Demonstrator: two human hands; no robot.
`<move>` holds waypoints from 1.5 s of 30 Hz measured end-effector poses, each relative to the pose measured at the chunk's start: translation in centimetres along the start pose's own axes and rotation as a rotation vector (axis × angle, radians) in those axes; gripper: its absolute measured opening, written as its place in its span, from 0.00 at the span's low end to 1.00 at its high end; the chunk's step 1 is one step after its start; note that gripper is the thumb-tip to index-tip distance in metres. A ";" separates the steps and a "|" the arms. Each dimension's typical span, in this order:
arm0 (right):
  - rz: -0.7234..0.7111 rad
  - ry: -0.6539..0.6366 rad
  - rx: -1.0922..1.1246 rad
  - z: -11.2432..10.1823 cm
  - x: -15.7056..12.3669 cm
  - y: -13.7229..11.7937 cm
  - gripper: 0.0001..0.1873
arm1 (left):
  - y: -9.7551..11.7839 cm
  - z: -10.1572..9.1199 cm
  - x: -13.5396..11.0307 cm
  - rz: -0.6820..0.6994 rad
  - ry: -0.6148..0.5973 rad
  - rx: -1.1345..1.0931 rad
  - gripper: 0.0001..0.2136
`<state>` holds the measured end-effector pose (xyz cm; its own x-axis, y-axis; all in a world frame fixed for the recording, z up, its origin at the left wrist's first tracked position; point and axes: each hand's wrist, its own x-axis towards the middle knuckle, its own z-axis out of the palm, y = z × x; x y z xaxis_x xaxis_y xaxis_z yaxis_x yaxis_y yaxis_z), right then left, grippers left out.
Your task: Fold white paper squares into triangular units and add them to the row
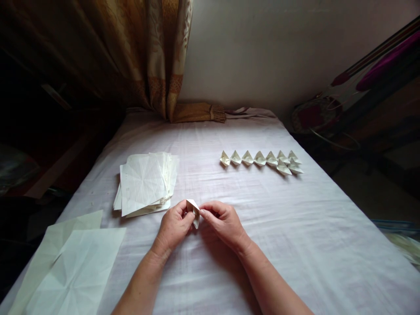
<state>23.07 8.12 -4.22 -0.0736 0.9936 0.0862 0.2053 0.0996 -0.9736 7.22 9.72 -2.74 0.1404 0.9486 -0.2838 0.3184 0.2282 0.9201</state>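
Folded paper (194,205) in left hand (177,223) and right hand (225,222) is near lined sheets (142,180).

Open cloth (201,159) between paper stack (144,181) and folded papers (259,159), curtain (160,57) beyond, dark left side unclear

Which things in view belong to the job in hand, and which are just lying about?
Likely part of the job:
folded paper piece, in left hand and right hand
folded paper shapes
paper stack
loose creased sheets

Likely just about:
curtain
purple item
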 end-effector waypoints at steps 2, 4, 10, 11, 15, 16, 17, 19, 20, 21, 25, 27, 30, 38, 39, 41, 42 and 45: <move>0.012 -0.009 0.044 0.1 0.1 0.0 0.09 | -0.1 0.0 0.0 -0.001 -0.002 0.005 0.07; 0.043 -0.020 0.083 0.2 0.1 -0.1 0.09 | -0.2 -0.1 0.0 0.002 -0.005 0.015 0.07; 0.180 -0.034 0.083 0.2 0.1 -0.4 0.06 | -0.3 -0.2 0.0 0.068 -0.003 0.103 0.09; 0.187 -0.038 0.074 0.2 0.1 -0.5 0.06 | -0.3 -0.2 -0.1 0.071 -0.002 0.123 0.09; 0.207 -0.037 0.077 0.3 0.1 -0.7 0.05 | -0.1 -0.1 -0.2 0.077 -0.005 0.144 0.08; 0.212 -0.040 0.086 0.3 0.1 -0.8 0.06 | 0.0 0.0 -0.2 0.074 -0.005 0.141 0.08; 0.216 -0.047 0.097 0.2 0.2 -0.8 0.06 | 0.1 0.1 -0.3 0.072 -0.005 0.140 0.08; 0.217 -0.068 0.112 0.1 0.2 -0.7 0.06 | 0.3 0.2 -0.4 0.074 -0.001 0.143 0.07; 0.217 -0.078 0.115 0.0 0.2 -0.7 0.07 | 0.4 0.3 -0.4 0.076 0.002 0.143 0.07; 0.217 -0.085 0.119 0.0 0.3 -0.7 0.07 | 0.4 0.3 -0.4 0.075 0.005 0.140 0.06; 0.237 -0.104 0.153 -0.3 0.2 -0.8 0.06 | 0.5 0.4 -0.5 0.064 0.021 0.118 0.06; 0.249 -0.135 0.181 -0.3 0.3 -0.8 0.07 | 0.6 0.3 -0.5 0.074 0.011 0.128 0.05; 0.243 -0.133 0.243 -0.3 0.3 -0.8 0.09 | 0.6 0.1 -0.5 0.095 -0.018 0.130 0.06; 0.234 -0.092 0.206 -0.1 0.3 -0.3 0.10 | 0.4 0.4 -0.5 0.075 0.008 0.142 0.09; 0.233 -0.090 0.199 -0.1 0.3 -0.3 0.10 | 0.5 0.4 -0.5 0.073 0.016 0.146 0.09; 0.239 -0.112 0.206 -0.2 0.4 -0.6 0.11 | 0.8 0.4 -0.6 0.071 0.011 0.142 0.08; 0.247 -0.129 0.221 -0.4 0.4 -0.7 0.11 | 0.9 0.4 -0.6 0.067 -0.006 0.129 0.08; 0.292 -0.176 0.268 -0.9 0.5 -1.3 0.14 | 1.1 0.2 -0.7 0.048 -0.065 0.070 0.06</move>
<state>23.68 8.50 -2.72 -0.2201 0.9514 -0.2155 -0.0168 -0.2246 -0.9743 7.66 9.27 -1.59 0.2172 0.9413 -0.2586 0.3745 0.1643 0.9126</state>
